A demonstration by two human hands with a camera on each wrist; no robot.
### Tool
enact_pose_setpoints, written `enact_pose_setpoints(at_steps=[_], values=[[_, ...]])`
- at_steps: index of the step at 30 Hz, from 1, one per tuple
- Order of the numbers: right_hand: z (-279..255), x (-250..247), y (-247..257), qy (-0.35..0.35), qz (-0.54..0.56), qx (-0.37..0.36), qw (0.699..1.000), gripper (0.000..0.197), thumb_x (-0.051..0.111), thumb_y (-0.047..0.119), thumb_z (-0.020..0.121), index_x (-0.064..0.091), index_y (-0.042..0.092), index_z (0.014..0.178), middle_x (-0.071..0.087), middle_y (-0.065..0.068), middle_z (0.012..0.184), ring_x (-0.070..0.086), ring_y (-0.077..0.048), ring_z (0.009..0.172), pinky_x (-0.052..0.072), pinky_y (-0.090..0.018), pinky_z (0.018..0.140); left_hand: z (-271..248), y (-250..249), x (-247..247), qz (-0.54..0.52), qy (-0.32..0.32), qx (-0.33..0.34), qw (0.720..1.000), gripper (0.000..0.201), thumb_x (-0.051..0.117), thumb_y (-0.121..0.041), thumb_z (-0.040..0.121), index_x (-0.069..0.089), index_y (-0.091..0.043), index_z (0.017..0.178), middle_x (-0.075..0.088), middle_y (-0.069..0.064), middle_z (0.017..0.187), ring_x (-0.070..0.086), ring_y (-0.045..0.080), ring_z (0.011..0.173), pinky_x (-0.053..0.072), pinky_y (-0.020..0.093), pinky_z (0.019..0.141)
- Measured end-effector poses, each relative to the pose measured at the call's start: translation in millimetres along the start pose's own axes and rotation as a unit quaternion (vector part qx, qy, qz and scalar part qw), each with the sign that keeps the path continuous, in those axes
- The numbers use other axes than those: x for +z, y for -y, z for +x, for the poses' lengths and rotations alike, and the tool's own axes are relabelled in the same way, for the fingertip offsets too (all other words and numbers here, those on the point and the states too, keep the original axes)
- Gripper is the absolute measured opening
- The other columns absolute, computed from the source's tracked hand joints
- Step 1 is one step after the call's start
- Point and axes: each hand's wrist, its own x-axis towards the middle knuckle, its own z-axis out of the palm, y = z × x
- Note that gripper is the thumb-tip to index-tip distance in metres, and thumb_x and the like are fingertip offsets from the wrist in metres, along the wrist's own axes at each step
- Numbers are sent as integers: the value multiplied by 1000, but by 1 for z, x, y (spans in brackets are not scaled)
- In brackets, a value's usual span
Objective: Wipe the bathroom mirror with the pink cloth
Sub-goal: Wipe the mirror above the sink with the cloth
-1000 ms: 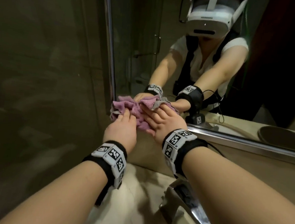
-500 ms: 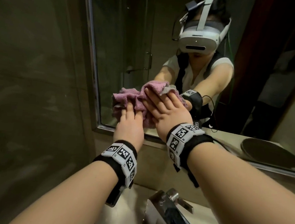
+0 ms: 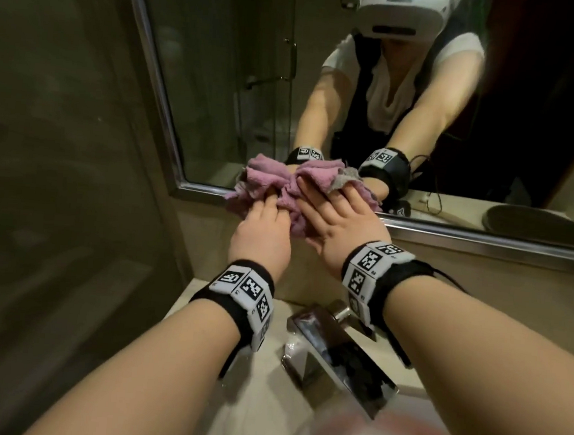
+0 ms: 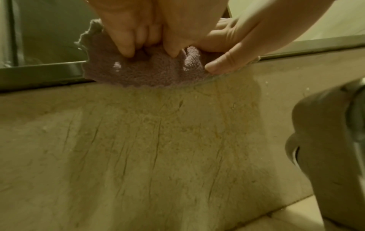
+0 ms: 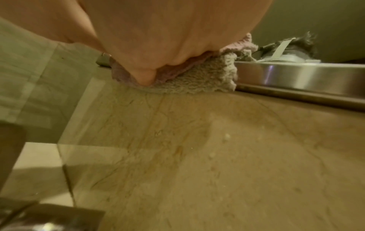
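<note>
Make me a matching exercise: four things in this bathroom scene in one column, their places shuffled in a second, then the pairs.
1. cloth
2. tap
3. left hand
4. mirror

A. on the counter below the arms
B. pressing the cloth's left part
C. on the wall, metal-framed
D. bunched over the mirror's bottom frame, near its left corner

Pairs: 1-D, 2-A, 3-B, 4-C
</note>
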Motion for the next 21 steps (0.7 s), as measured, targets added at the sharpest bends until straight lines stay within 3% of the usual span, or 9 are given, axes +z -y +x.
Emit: enact_pose_setpoints(at_steps=[1,3,5,8,11,12,15,17,21], values=[[-1,-1,-2,5,-11,-3,1000,59,34,42,88,38,18,141,33,-1,150,36,-28,137,-19,-32,109,0,-1,0,4,-1,1,1000,46,30,-11,97,31,-10,143,16,8,157,19,25,142,31,38,109],[-2,0,-10,29,-39,-28,998,60,26,44,98,3,22,149,-7,5,155,-2,-23,147,-41,-27,91,0,-3,1,1,-3,-2,1000,45,30,-11,97,32,-10,142,15,9,157,17,25,143,29,38,111],[-1,-4,-15,45,-54,-37,997,60,17,46,99,-11,25,148,-22,9,152,-17,-19,145,-44,-30,82,0,-6,1,-4,2,-11,1000,44,29,-11,98,33,-11,142,13,9,158,13,27,145,28,39,112],[4,-10,-23,29,-67,-32,997,58,13,46,99,-11,26,148,-22,8,154,-19,-17,144,-44,-34,84,0,-14,-4,-13,0,-18,1000,43,31,-11,97,36,-12,140,11,10,158,9,29,145,28,41,113],[3,-25,-40,-9,-62,-12,998,57,13,41,99,-12,26,148,-30,10,144,-24,-12,138,-47,-28,80,6,-25,-19,-30,-47,-12,998,41,36,-11,96,40,-13,137,11,10,158,11,30,144,30,41,111],[3,-29,-48,-32,-65,-6,997,56,15,40,99,-9,26,148,-26,8,148,-21,-12,140,-46,-28,83,8,-29,-25,-34,-64,-8,997,40,37,-11,95,41,-13,136,12,10,157,13,30,144,31,41,110],[-1,-48,-67,-23,-66,9,997,59,12,40,91,19,26,148,14,0,157,15,-20,144,-30,-32,102,14,-40,-39,-47,-84,-7,995,40,38,-8,95,43,-14,134,14,11,157,18,32,142,33,42,108],[-1,-52,-78,-16,-54,5,998,64,4,41,87,19,26,148,15,-1,157,15,-21,144,-29,-32,103,14,-48,-45,-55,-84,-10,995,41,38,-8,94,42,-15,135,14,10,157,21,33,141,34,42,107],[-6,-61,-96,-47,-39,16,998,64,9,41,87,24,24,147,20,-3,156,19,-23,143,-25,-32,106,19,-63,-65,-62,-110,0,992,41,42,-9,91,45,-14,132,18,9,155,26,33,137,37,44,103]])
